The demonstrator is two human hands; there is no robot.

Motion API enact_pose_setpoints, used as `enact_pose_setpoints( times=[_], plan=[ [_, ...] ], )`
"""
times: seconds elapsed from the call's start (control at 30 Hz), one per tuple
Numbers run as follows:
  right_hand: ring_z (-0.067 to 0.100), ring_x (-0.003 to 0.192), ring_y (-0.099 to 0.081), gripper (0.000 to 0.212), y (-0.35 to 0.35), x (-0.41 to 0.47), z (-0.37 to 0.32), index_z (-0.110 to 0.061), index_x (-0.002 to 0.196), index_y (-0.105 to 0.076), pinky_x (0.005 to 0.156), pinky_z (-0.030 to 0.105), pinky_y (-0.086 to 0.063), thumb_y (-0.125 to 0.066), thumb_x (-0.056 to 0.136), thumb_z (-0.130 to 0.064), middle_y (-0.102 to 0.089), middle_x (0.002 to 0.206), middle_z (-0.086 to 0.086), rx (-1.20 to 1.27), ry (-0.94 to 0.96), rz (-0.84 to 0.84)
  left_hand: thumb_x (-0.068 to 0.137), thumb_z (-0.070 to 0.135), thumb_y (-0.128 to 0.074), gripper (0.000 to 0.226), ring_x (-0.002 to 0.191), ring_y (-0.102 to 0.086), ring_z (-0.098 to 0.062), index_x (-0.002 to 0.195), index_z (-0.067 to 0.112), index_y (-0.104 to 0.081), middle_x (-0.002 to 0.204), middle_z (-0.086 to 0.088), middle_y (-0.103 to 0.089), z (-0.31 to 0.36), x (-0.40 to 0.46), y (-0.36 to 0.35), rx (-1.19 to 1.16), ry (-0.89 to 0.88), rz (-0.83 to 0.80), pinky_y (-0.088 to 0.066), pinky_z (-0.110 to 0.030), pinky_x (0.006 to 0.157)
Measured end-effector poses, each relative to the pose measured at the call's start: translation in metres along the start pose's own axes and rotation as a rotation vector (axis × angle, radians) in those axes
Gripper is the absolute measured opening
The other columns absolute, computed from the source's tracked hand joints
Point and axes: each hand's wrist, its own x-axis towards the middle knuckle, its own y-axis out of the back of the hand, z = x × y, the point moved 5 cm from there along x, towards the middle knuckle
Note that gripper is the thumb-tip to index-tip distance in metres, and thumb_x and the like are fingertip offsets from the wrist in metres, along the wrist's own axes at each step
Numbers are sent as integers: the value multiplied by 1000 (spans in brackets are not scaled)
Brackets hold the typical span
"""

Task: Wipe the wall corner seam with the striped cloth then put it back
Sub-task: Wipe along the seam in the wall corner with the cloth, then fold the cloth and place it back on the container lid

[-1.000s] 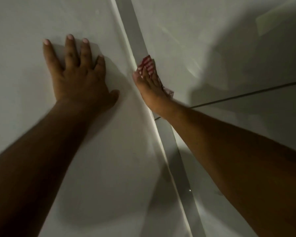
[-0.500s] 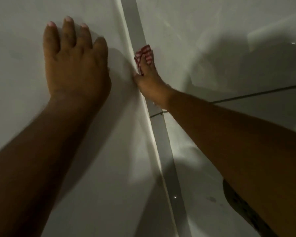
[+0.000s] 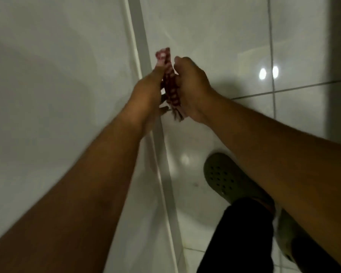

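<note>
The red-and-white striped cloth (image 3: 170,83) is bunched lengthwise between both of my hands, just in front of the wall corner seam (image 3: 140,36). My left hand (image 3: 148,91) grips its left side, fingertips up at the cloth's top end. My right hand (image 3: 193,89) closes on its right side. A short tail of cloth hangs below my palms. The grey seam strip runs from the top centre down toward the bottom, partly hidden behind my hands and left forearm.
A pale wall panel (image 3: 57,95) fills the left. Glossy white tiles (image 3: 215,36) with dark grout lines cover the right wall and floor. My foot in an olive clog (image 3: 224,178) and a black trouser leg (image 3: 240,237) stand at lower right.
My left hand has left the wall panel and come over to the cloth. The cloth has come away from the seam and both hands now hold it. The view has tilted downward.
</note>
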Motion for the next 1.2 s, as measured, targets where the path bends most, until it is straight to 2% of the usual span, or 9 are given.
enact_pose_setpoints(
  times=[0.07,0.2,0.3,0.4,0.47,0.67,0.8,1.07,1.2],
  plan=[
    [28,85,-70,63,1,-34,-12,-17,78,-77,79,42,-55,-31,96,-56,-78,94,11,183,-112,-35,97,48,-48,34,84,-77,-12,100,26,-73,91,5,-80,7,-27,-11,-61,-32,43,-61,-36,77],
    [33,113,-65,59,-6,-103,-56,-20,138,-52,92,48,-53,-45,88,-52,-67,125,21,226,-180,-65,93,20,-58,22,89,-76,-26,107,12,-74,97,-9,-79,28,-81,-16,-155,-51,109,-63,-37,75],
    [25,111,-65,40,-1,-142,-100,-25,137,-50,82,36,-59,-46,98,-31,-71,121,-2,-123,-56,54,94,10,-52,27,92,-75,-28,110,12,-73,99,-10,-78,55,-115,-8,-246,-40,130,-62,-38,78],
    [16,121,-56,53,16,-171,-156,-25,150,-33,89,25,-50,-50,100,-22,-52,144,-5,-486,72,239,97,11,-48,29,100,-74,-29,115,14,-70,106,-9,-78,88,-139,-4,-377,-6,43,-59,-45,86],
    [12,106,-62,52,12,-186,-187,-21,147,-39,73,18,-49,-56,98,-26,-63,122,-7,-545,78,196,98,12,-47,28,101,-73,-30,116,14,-69,108,-10,-77,116,-155,-5,-451,1,-86,-59,-46,83],
    [22,84,-76,15,-12,-204,-258,-17,106,-70,66,34,-62,-62,93,-13,-78,94,3,-425,112,251,96,14,-46,34,101,-72,-30,125,15,-64,112,-12,-74,199,-179,-3,-363,-46,-305,-62,-42,75],
    [19,84,-77,16,-10,-206,-288,-24,108,-66,72,39,-63,-61,95,-18,-78,98,2,-378,170,328,96,16,-50,29,95,-76,-26,118,27,-64,103,-5,-78,232,-178,-8,-207,-71,-412,-63,-42,75],
    [13,74,-75,39,3,-155,-327,-36,115,-58,57,29,-61,-59,90,-6,-75,73,-10,-402,115,193,96,19,-53,29,102,-71,-23,113,40,-64,106,4,-75,288,-121,-16,-77,-54,-305,-60,-46,85],
    [24,88,-75,43,12,-105,-378,-28,125,-57,79,48,-63,-61,89,-5,-74,91,4,-439,110,198,92,18,-57,25,98,-73,-20,99,40,-68,93,9,-79,342,-76,-27,-47,-78,-298,-59,-41,83]
  ],
)
